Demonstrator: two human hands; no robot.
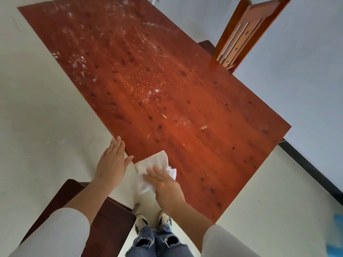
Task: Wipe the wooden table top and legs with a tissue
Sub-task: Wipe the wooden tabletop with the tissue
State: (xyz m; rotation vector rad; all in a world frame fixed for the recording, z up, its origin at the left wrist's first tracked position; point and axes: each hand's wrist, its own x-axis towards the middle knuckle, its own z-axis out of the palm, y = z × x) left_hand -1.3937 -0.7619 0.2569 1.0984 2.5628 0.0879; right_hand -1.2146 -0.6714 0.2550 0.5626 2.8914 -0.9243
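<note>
Pale floor [46,117] and a light wall [297,80] surround a red-brown wooden table top [194,112], which runs from near right to far left. Surface condition: white smears and dust cover the far left end, fine specks lie about the middle, and the near end looks cleaner (glare makes this uncertain).

The tissue [153,162] lies crumpled at the near left edge of the top, part on the wood and part hanging past the edge. The right hand [165,182] lies flat upon it, fingers straight and slightly spread, pressing rather than pinching. The flat palm likely keeps the most paper against the wood.

The left hand [111,163] is just beside the same edge, off the table. Its fingers are straight and close together, thumb out toward the tissue, and it holds nothing. Whether it touches the edge cannot be told. Its position suggests a guard for swept dust.

A wooden chair [246,30] stands at the far right side, and a dark wooden seat [111,229] at near left. The table legs are out of sight. Judged outstanding: most of the top and all the legs.
</note>
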